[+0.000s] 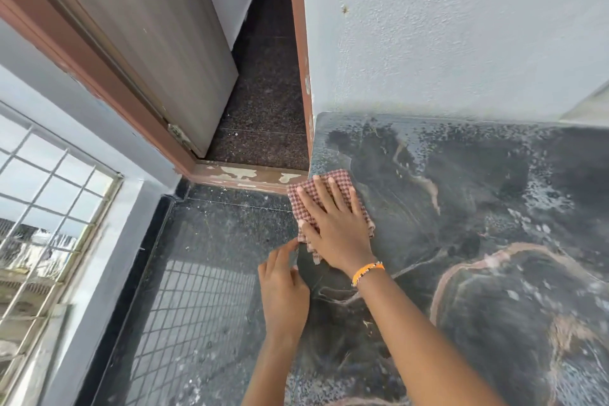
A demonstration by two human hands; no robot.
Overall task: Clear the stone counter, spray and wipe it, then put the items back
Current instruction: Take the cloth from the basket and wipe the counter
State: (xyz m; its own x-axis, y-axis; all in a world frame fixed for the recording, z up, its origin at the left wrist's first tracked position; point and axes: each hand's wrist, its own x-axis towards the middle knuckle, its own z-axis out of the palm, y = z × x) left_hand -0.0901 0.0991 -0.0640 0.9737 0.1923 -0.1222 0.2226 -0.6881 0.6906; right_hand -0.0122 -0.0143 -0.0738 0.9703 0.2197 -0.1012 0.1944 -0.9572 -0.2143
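Note:
The dark stone counter [461,208] fills the right half of the head view, streaked with wet spray and pale veins. A red-and-white checked cloth [303,208] lies at the counter's left edge near the door frame. My right hand [333,224], with an orange band at the wrist, presses flat on the cloth with straight, spread fingers. My left hand [283,287] sits just below it at the counter's left edge, its fingers curled round the edge of the stone.
A brown door frame [300,53] and an open grey door [148,36] stand ahead, with a chipped threshold [247,175]. Dark speckled floor [204,273] lies to the left, below the counter. A barred window [43,208] is at far left. A pale wall [461,26] backs the counter.

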